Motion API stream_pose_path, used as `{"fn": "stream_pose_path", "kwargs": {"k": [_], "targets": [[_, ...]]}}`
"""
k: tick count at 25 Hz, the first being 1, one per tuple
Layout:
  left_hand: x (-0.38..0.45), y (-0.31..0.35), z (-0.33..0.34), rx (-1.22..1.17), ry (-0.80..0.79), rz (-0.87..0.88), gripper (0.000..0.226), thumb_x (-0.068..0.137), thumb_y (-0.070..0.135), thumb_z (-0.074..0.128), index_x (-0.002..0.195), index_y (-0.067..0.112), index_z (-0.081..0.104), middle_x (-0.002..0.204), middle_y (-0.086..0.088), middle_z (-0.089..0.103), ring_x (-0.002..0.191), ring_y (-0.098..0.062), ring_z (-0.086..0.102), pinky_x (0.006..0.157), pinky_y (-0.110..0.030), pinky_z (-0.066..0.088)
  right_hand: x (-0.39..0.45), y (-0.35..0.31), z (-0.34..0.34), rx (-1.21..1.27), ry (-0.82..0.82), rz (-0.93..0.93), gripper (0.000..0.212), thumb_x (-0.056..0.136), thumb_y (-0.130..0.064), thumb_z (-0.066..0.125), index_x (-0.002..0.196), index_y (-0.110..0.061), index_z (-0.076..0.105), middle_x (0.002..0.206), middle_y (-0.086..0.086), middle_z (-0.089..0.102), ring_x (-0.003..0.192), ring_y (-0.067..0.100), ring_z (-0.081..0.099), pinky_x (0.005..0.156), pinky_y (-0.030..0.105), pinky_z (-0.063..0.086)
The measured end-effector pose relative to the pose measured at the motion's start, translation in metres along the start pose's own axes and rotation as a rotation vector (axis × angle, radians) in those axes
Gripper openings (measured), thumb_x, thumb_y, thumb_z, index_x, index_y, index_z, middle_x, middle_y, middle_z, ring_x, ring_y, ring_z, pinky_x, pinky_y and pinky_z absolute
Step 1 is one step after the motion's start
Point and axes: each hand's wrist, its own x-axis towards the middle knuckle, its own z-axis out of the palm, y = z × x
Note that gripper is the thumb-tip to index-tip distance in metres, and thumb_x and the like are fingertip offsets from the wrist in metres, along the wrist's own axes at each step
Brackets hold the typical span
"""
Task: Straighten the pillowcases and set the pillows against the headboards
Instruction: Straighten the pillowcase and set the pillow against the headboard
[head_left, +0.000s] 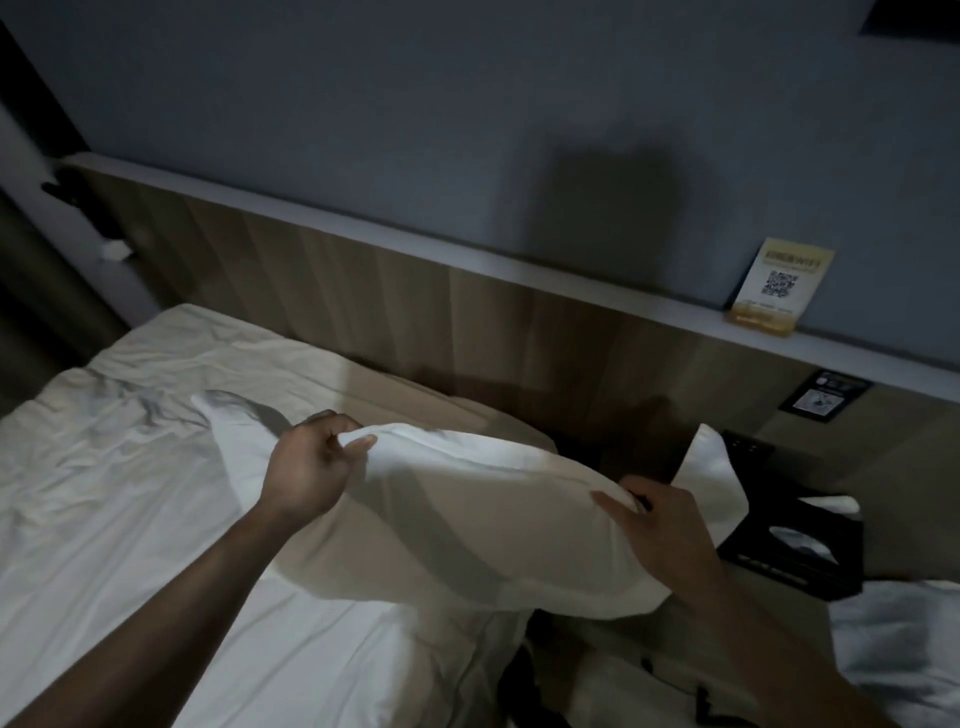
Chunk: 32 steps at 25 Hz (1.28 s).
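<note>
A white pillow (467, 514) in a white pillowcase is held up over the right edge of the bed (130, 493), its long side roughly level. My left hand (306, 467) pinches the upper left edge of the pillowcase. The pillow's right end sits in my right hand (665, 525), thumb on the front. Loose pillowcase fabric (711, 478) sticks out past that hand. The wooden headboard (415, 306) runs behind, a short way beyond the pillow.
The bed's white sheet is wrinkled near the headboard. A QR-code card (779, 286) stands on the headboard ledge. A black tissue box (800, 551) sits on the nightstand to the right, below a wall panel (826, 392). Another white bed corner (904, 639) shows at far right.
</note>
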Motion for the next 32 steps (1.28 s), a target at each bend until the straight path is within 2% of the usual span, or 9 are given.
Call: {"fn": "stream_pose_path", "kwargs": {"k": [3,6,9,14,18,23,27,29,32], "targets": [[0.058,0.005,0.030,0.108,-0.046,-0.006,0.022,0.091,0.038,0.073,0.077,0.021,0.071,0.081,0.003,0.066,0.079,-0.022,0.063,0.072,-0.036,0.052,0.048,0.013,0.002,0.035,-0.033,0.064,0.043,0.095,-0.041,0.070,0.061,-0.023,0.052,0.054,-0.007,0.052,0.054,0.008,0.054,0.057,0.027,0.037],[0.111,0.008,0.058,0.146,-0.108,0.012,0.022,0.092,0.035,0.073,0.074,0.022,0.070,0.081,0.002,0.067,0.079,-0.023,0.063,0.069,-0.035,0.050,0.095,0.026,0.006,0.048,-0.063,0.131,0.043,0.095,-0.038,0.070,0.060,-0.024,0.050,0.054,-0.009,0.050,0.054,0.007,0.053,0.058,0.027,0.036],[0.158,0.004,0.085,0.180,-0.177,0.005,0.018,0.092,0.036,0.072,0.080,0.024,0.073,0.085,0.003,0.071,0.082,-0.024,0.065,0.071,-0.036,0.052,0.137,0.039,0.013,0.075,-0.085,0.130,0.042,0.095,-0.037,0.071,0.060,-0.027,0.051,0.053,-0.012,0.051,0.052,0.006,0.052,0.054,0.019,0.036],[0.233,-0.002,0.133,0.189,-0.228,-0.063,0.022,0.090,0.039,0.074,0.077,0.021,0.071,0.080,0.002,0.072,0.083,-0.026,0.070,0.071,-0.037,0.055,0.210,0.061,0.021,0.068,-0.107,0.144,0.037,0.096,-0.039,0.068,0.067,-0.018,0.060,0.064,0.010,0.057,0.060,0.019,0.057,0.057,0.025,0.039],[0.285,-0.003,0.167,0.236,-0.261,-0.025,0.020,0.090,0.042,0.071,0.093,0.023,0.077,0.089,-0.002,0.077,0.089,-0.028,0.072,0.073,-0.035,0.054,0.258,0.074,0.022,0.029,-0.075,0.113,0.036,0.097,-0.040,0.068,0.065,-0.025,0.060,0.058,0.002,0.057,0.055,0.014,0.059,0.054,0.025,0.040],[0.327,-0.003,0.203,0.259,-0.283,-0.062,0.026,0.091,0.047,0.068,0.099,0.024,0.077,0.095,-0.002,0.075,0.090,-0.028,0.071,0.070,-0.032,0.051,0.295,0.085,0.020,-0.057,-0.069,0.109,0.038,0.097,-0.043,0.067,0.063,-0.032,0.055,0.054,-0.005,0.053,0.058,0.006,0.060,0.052,0.022,0.038],[0.347,0.015,0.220,0.228,-0.214,0.018,0.023,0.096,0.039,0.067,0.103,0.019,0.076,0.097,-0.005,0.071,0.092,-0.030,0.068,0.070,-0.032,0.047,0.305,0.089,0.010,-0.114,0.071,0.103,0.032,0.097,-0.044,0.067,0.068,-0.032,0.061,0.057,-0.006,0.059,0.057,0.003,0.059,0.057,0.025,0.046],[0.352,0.026,0.229,0.212,-0.212,0.055,0.022,0.096,0.037,0.068,0.101,0.017,0.076,0.098,-0.005,0.072,0.091,-0.030,0.068,0.069,-0.032,0.045,0.303,0.098,0.007,-0.161,0.124,0.131,0.031,0.096,-0.047,0.066,0.074,-0.027,0.068,0.061,-0.008,0.062,0.062,0.006,0.062,0.061,0.029,0.050],[0.355,0.029,0.239,0.326,-0.240,0.099,0.021,0.092,0.039,0.070,0.097,0.020,0.076,0.101,-0.007,0.073,0.097,-0.032,0.067,0.076,-0.034,0.047,0.302,0.116,0.008,-0.309,0.040,0.148,0.030,0.097,-0.049,0.064,0.087,-0.022,0.073,0.070,-0.008,0.064,0.070,0.015,0.068,0.065,0.034,0.052]]}}
